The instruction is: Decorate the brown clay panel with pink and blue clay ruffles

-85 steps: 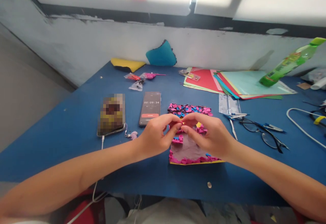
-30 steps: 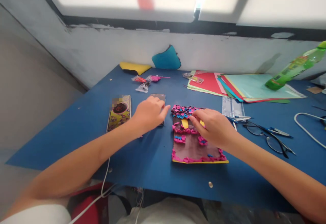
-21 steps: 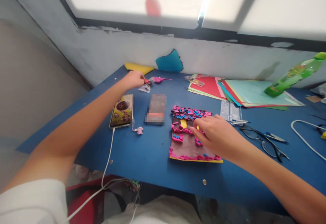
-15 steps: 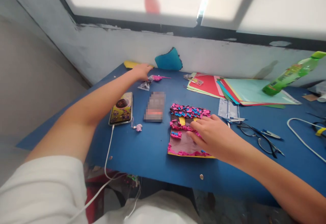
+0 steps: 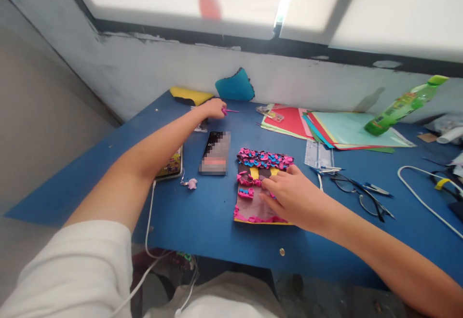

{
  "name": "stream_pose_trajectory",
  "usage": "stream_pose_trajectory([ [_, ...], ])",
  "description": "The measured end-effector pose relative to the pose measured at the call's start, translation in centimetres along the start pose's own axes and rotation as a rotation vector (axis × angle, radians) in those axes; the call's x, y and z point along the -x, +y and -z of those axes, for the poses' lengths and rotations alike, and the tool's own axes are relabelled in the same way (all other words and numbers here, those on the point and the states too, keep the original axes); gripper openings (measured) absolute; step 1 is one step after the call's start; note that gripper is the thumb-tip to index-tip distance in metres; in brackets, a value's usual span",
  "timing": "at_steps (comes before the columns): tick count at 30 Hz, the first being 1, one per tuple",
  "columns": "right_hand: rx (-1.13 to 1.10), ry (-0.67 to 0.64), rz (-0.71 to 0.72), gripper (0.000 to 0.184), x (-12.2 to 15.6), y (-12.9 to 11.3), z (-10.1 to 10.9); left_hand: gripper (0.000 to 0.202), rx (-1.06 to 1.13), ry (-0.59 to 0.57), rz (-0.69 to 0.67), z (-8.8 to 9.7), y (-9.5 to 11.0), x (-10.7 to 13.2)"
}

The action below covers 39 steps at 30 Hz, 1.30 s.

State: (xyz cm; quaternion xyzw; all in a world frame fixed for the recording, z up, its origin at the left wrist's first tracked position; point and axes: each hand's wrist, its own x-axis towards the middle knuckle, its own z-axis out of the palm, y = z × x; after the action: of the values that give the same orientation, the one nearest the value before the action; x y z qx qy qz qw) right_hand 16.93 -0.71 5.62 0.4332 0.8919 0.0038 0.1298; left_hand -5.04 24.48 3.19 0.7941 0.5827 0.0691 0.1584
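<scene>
My left hand [image 5: 216, 109] reaches to the back of the desk, fingers closed round a small pink clay-like piece [image 5: 224, 112] with a thin pink stick jutting out to the right; most of it is hidden. Under that wrist lies a clear plastic packet [image 5: 201, 125]. My right hand [image 5: 285, 190] rests on a decorated panel [image 5: 249, 207], its fingers bent and the thumb apart from them, with nothing visible between. Pink and blue clay bits crowd the panel's upper band, yellow patches sit below, and a pink edging runs along the bottom.
Left of the panel lie a dark phone [image 5: 210, 156] and a cabled phone [image 5: 170, 166] with a charm [image 5: 191, 183]. Behind are yellow [image 5: 191, 95] and teal [image 5: 236, 85] sheets. Rightward are coloured papers [image 5: 347, 125], a green bottle [image 5: 401, 108], a clear ruler [image 5: 319, 155] and glasses [image 5: 361, 195].
My left hand has moved right from the yellow sheet and clear packet onto the pink piece. My right hand stays on the panel. The view has shifted slightly.
</scene>
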Motion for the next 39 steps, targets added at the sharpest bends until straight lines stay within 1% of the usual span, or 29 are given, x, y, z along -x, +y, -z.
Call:
stream_pose_trajectory([
  [3, -0.007, 0.025, -0.005, 0.027, -0.1, 0.0, -0.1, 0.034, 0.301, 0.052, -0.04, 0.5, 2.3, 2.5],
  [5, -0.009, 0.032, -0.007, 0.027, -0.3, 0.0, -0.3, 0.029, 0.495, 0.071, -0.089, 1.0, 4.0, 4.8],
  [7, -0.011, 0.043, -0.007, 0.027, -0.4, -0.1, -0.4, 0.044, 0.656, 0.075, -0.131, 1.5, 5.5, 7.3],
  [8, -0.014, 0.049, -0.008, 0.026, -0.5, -0.1, -0.5, 0.043, 0.722, 0.076, -0.144, 1.7, 6.2, 8.4],
  [10, -0.021, 0.064, -0.005, 0.025, -0.6, -0.4, -0.5, 0.034, 0.855, 0.065, -0.151, 1.9, 7.4, 10.5],
  [11, -0.024, 0.074, -0.001, 0.025, -0.6, -0.5, -0.5, 0.029, 1.067, 0.031, -0.124, 1.9, 7.8, 11.3],
  [12, -0.025, 0.084, 0.003, 0.026, -0.7, -0.7, -0.4, 0.03, 1.235, -0.004, -0.08, 1.8, 8.1, 11.9],
  [14, -0.03, 0.109, 0.012, 0.028, -0.8, -1.0, -0.3, 0.041, 1.383, -0.065, 0.005, 1.3, 8.5, 12.9],
  [16, -0.04, 0.146, 0.021, 0.029, -0.9, -1.3, -0.3, 0.055, 1.447, -0.083, 0.076, 0.6, 8.7, 13.6],
  [18, -0.062, 0.228, 0.045, 0.03, -0.9, -1.5, -0.6, 0.062, 1.509, -0.066, 0.12, 0.0, 8.9, 14.3],
  [20, -0.111, 0.376, 0.088, 0.03, -1.0, -1.8, -1.0, 0.064, 1.567, -0.04, 0.147, -0.4, 9.2, 14.9],
  [23, -0.201, 0.655, 0.158, 0.026, -1.2, -2.1, -2.0, 0.064, 1.608, 0.005, 0.161, -0.9, 9.7, 15.8],
  [25, -0.225, 0.799, 0.164, 0.026, -1.3, -2.3, -2.6, 0.064, 1.625, 0.024, 0.153, -1.1, 10.1, 16.2],
  [26, -0.228, 0.849, 0.152, 0.026, -1.3, -2.4, -2.8, 0.063, 1.629, 0.026, 0.146, -1.2, 10.3, 16.3],
  [28, -0.247, 0.9, 0.123, 0.026, -1.3, -2.5, -3.1, 0.062, 1.621, 0.023, 0.132, -1.4, 10.5, 16.4],
  [32, -0.323, 0.892, 0.137, 0.023, -1.3, -3.0, -3.3, 0.063, 1.59, -0.007, 0.123, -1.7, 10.9, 16.5],
  [34, -0.344, 0.901, 0.133, 0.02, -1.4, -3.2, -3.4, 0.062, 1.609, -0.016, 0.118, -2.0, 11.0, 16.6],
  [37, -0.341, 0.932, 0.057, 0.017, -1.6, -3.3, -3.7, 0.061, 1.626, 0.009, 0.08, -2.5, 11.3, 17.1],
  [39, -0.348, 0.958, 0.001, 0.018, -1.5, -3.1, -3.9, 0.059, 1.606, -0.003, 0.059, -3.0, 11.4, 17.7],
])
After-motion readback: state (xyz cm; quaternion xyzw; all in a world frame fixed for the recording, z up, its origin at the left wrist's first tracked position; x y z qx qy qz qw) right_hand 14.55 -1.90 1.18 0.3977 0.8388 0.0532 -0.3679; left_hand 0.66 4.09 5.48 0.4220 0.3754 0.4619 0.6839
